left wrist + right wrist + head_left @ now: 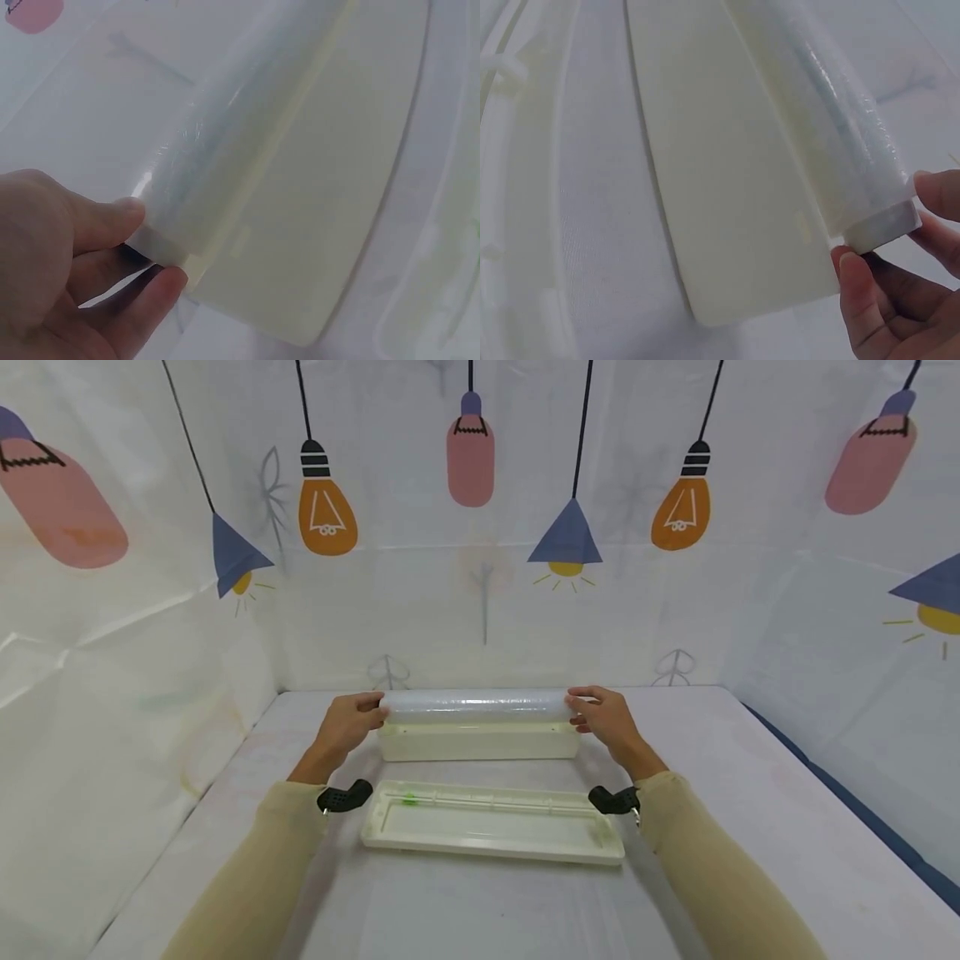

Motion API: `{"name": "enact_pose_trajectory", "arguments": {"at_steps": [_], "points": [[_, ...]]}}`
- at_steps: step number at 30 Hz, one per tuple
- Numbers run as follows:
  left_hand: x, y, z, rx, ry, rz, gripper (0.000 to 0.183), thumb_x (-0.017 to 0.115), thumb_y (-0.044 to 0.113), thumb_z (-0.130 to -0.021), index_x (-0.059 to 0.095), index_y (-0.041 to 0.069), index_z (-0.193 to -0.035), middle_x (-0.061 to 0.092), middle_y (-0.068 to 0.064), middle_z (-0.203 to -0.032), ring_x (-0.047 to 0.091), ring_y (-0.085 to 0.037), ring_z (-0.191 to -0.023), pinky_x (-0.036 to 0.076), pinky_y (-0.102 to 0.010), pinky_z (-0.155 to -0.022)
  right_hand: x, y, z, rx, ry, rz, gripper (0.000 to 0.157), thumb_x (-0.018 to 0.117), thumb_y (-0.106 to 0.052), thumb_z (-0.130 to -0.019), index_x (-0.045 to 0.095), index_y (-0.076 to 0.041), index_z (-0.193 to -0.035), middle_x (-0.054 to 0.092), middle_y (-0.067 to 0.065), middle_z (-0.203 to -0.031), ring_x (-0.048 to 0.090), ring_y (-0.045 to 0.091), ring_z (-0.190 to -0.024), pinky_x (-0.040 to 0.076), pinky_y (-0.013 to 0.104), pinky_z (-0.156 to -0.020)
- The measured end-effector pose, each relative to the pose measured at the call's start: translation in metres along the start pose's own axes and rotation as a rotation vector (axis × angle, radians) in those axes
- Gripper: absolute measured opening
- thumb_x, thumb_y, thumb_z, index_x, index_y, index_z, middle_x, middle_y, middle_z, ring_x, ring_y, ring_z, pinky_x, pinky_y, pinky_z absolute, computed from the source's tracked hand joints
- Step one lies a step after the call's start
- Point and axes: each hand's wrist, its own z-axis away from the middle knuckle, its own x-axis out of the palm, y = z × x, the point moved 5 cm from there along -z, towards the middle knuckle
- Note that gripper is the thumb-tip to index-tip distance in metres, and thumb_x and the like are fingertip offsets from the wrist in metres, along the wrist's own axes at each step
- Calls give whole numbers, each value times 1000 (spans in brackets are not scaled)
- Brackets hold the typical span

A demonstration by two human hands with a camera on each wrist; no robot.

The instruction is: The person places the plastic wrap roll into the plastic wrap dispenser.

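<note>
A shiny, clear roll of cling film point(476, 703) lies level along the top of a long cream box point(480, 745). My left hand point(347, 723) holds the roll's left end, and in the left wrist view its thumb point(120, 221) rests on the film near the end. At the opposite end my right hand point(609, 720) grips the roll, and in the right wrist view the core's end point(885, 225) sits between thumb and fingers. Whether the roll touches the box's inside is hidden. Nearer to me a cream lid point(487, 843) lies with its hollow side up.
A white table point(480, 910) bears everything. The lid carries a thin rail along its far side, with a small green piece point(409, 798) near its left end. White sheets printed with lamps point(480, 610) enclose the back and both sides.
</note>
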Motion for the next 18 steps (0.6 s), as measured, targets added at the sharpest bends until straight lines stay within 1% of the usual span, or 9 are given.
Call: {"name": "enact_pose_trajectory", "arguments": {"at_steps": [3,7,12,15,18], "points": [[-1,-3,-1,-9,-4,-21,50,58,13,-101,46,-4,-147,52,-24,-143,60,-40,-119,42,-49,-107,1,-1,0,2,-1,-2,43,63,-28,-101,60,0,-134,64,25,-125,67,41,-101,58,31,-77],[-1,-4,-3,-2,1,-39,43,58,12,-101,53,-4,-142,57,-22,-138,60,-37,-121,45,-47,-105,2,-2,2,-2,-17,15,44,64,-28,-101,60,0,-134,65,24,-123,65,42,-102,58,31,-78],[0,-3,-4,29,3,-48,38,58,10,-102,58,-5,-137,61,-20,-134,57,-35,-125,46,-46,-104,3,-7,4,-24,-30,48,45,63,-28,-101,60,1,-134,67,23,-120,67,40,-100,58,33,-78],[0,-2,-5,39,19,-36,38,57,10,-102,58,-5,-136,62,-21,-133,57,-35,-124,46,-46,-104,3,-9,5,-45,-32,72,44,63,-28,-101,60,1,-134,68,23,-118,67,40,-98,58,34,-78],[-1,-5,-6,15,47,-19,37,57,11,-101,59,-4,-135,62,-20,-131,58,-34,-121,48,-45,-101,2,-11,6,-55,-51,97,44,62,-29,-101,60,-1,-135,68,23,-118,67,40,-100,58,36,-79]]}}
